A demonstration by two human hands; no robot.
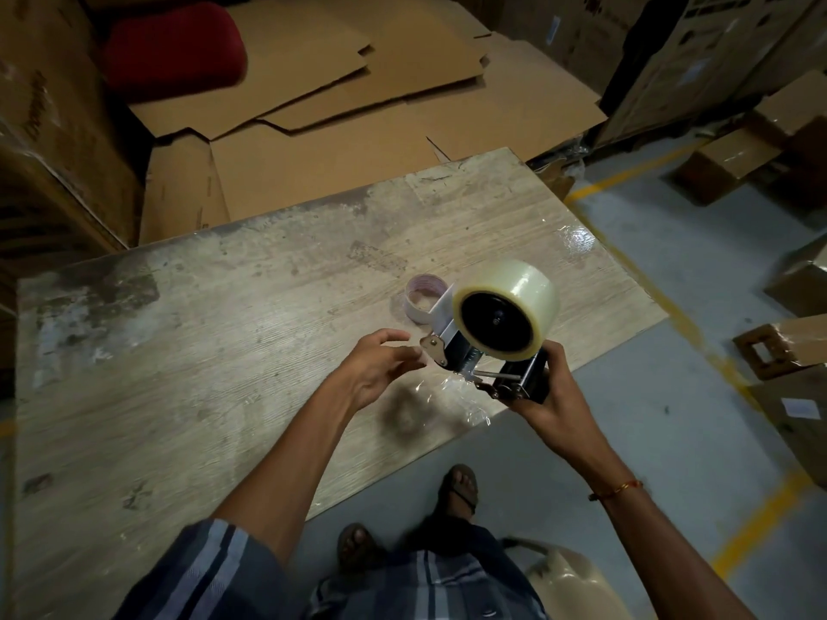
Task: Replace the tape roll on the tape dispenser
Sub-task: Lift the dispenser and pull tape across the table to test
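A full roll of clear tape (523, 284) sits on the black hub of a hand-held tape dispenser (488, 364), held above the right part of the wooden table (223, 351). My right hand (555, 396) grips the dispenser by its handle from below. Just left of the dispenser's metal front plate, my left hand (380, 369) has its fingers apart and fingertips close to the plate, holding nothing that I can see. A loose piece of clear film (456, 396) hangs under the dispenser. An empty white cardboard core (423, 297) lies on the table behind the dispenser.
Flattened cardboard sheets (335, 105) and a red cushion (174, 51) lie beyond the table's far edge. Stacked boxes (760, 163) stand on the grey floor at right, marked with yellow lines. My sandalled feet (461, 485) are below the table's near edge.
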